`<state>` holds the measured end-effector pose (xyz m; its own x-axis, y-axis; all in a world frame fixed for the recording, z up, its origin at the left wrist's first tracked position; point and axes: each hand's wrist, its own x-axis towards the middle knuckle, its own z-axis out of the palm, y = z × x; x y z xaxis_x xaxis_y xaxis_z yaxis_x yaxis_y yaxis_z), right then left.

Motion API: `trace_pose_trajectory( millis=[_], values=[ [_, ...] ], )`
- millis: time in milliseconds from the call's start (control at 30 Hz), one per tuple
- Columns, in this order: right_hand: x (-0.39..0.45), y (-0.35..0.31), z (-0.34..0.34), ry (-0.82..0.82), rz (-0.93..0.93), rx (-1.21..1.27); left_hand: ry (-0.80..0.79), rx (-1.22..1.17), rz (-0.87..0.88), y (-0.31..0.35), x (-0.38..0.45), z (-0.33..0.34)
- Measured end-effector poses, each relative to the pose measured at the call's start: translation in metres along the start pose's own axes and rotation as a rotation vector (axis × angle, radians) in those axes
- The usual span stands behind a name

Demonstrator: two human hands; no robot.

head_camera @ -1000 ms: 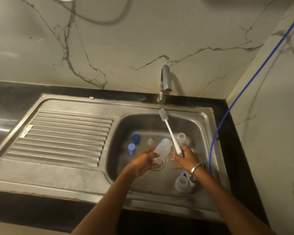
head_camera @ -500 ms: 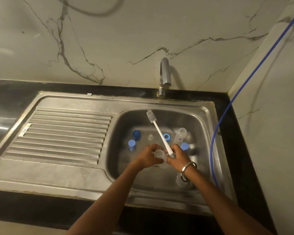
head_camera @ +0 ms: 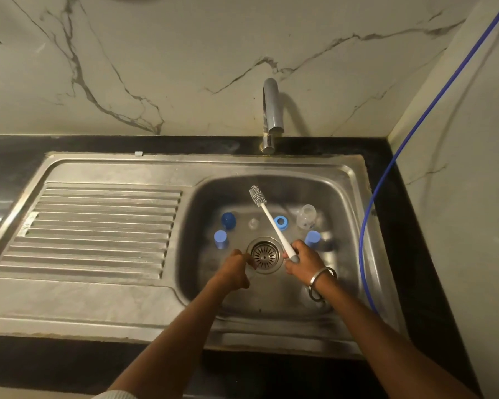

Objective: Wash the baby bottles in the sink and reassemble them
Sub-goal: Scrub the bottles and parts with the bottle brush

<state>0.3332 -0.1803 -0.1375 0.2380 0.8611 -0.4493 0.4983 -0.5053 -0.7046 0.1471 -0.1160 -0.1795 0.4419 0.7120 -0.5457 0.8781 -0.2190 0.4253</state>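
Your right hand (head_camera: 298,260) is gripping the brush (head_camera: 271,220) over the sink (head_camera: 349,197). Your left hand (head_camera: 234,267) is curling; I cannot tell around what.

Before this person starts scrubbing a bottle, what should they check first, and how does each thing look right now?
1. White long-handled bottle brush held: ok, right hand grips its handle, bristles pointing away.
2. Bottle in the other hand: cannot tell, left hand is curled, contents blurred.
3. Clear baby bottle within reach: ok, in the steel sink basin, back right.
4. Round metal drain strainer unblocked: ok.
5. Water from the chrome tap: not ok, none visibly flowing.
6. Blue caps and blue ring present: ok, on the basin floor.
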Motion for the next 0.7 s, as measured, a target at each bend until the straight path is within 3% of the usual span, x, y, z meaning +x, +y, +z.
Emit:
trace_pose_trajectory(
  millis=[467,700],
  values=[
    [0.004,0.002,-0.012,0.028,0.039,0.068,-0.388,0.236,-0.083,-0.005,0.012,-0.012],
    [0.000,0.008,-0.019,0.042,0.053,0.118,-0.402,0.237,-0.036,-0.002,0.020,-0.016]
  ],
)
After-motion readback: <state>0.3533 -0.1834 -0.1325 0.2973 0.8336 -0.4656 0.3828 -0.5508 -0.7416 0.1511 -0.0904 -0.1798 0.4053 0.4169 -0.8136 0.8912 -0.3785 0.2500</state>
